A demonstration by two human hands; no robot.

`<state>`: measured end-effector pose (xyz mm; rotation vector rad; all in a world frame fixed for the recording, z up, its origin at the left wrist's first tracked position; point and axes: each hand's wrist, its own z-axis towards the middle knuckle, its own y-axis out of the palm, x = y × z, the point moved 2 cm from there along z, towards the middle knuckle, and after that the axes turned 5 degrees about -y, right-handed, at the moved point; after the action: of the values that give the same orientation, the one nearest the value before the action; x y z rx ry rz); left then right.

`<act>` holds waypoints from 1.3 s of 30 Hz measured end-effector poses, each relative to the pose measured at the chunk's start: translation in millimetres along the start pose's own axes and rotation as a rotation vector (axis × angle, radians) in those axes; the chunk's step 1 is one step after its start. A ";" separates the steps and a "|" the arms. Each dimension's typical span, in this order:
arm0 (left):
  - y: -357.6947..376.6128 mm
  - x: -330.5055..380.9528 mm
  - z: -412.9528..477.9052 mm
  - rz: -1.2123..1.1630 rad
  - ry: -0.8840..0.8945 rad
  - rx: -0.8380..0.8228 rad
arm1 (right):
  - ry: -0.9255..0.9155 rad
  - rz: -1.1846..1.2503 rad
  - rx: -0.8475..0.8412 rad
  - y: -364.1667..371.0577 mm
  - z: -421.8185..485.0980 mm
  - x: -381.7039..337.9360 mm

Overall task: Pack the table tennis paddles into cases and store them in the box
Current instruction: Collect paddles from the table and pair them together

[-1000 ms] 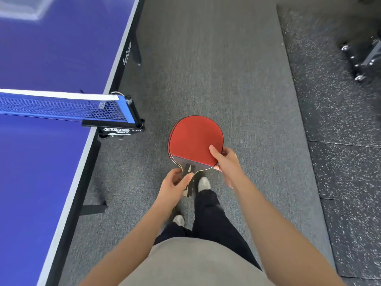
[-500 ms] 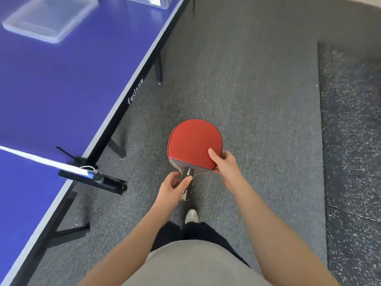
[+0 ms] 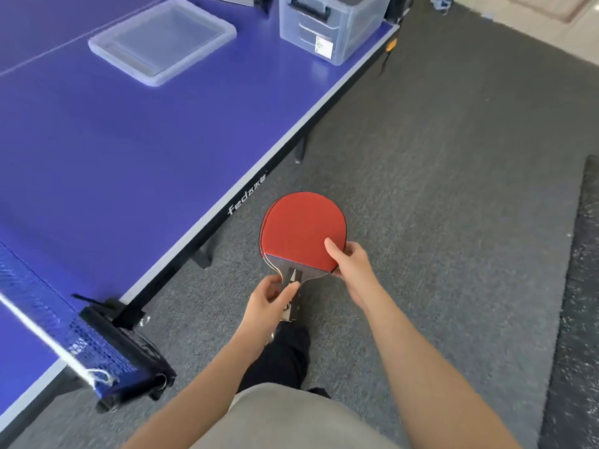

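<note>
Blue table-tennis table [image 3: 129, 157] fills the left side, its net [image 3: 48, 322] clamped at the near edge. Farther along the top a clear lid [image 3: 162, 40] lies flat, and past it, near the far corner, stands the clear storage box [image 3: 327, 30] (its top is cut off by the frame, so what it holds cannot be told). Over the grey carpet [image 3: 437, 189], just off the table's side and well apart from the box, the red paddle [image 3: 298, 228] is held flat, face up. A second rim peeking out along its left edge suggests another paddle stacked beneath. The left hand [image 3: 267, 306] has its fingers and thumb curled round the handle. The right hand [image 3: 353, 270] pinches the lower right edge of the blade, thumb pressed on the red rubber and fingers tucked under. A dark speckled mat [image 3: 580, 286] runs along the right. No case can be made out anywhere, and the paddle is bare, so the task looks to be at its start: carrying is under way, while casing, placing in the box and presumably lidding are all left to do.
</note>
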<state>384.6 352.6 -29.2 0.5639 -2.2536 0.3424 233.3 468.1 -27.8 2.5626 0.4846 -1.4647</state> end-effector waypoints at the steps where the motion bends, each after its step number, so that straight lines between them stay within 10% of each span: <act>1: -0.1 11.2 11.2 -0.013 0.001 0.013 | 0.000 -0.021 -0.013 4.7 15.7 -9.8; 28: -111.0 110.6 108.7 -0.706 -0.080 0.814 | -0.086 -0.735 -0.996 315.5 188.0 -135.0; 39: -166.3 95.1 106.6 -0.753 -0.163 0.918 | -0.037 -0.857 -1.126 394.0 182.7 -107.7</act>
<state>343.2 137.6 -18.2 1.8804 -1.7417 0.9481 172.3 25.0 -40.4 1.4230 1.8770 -0.8758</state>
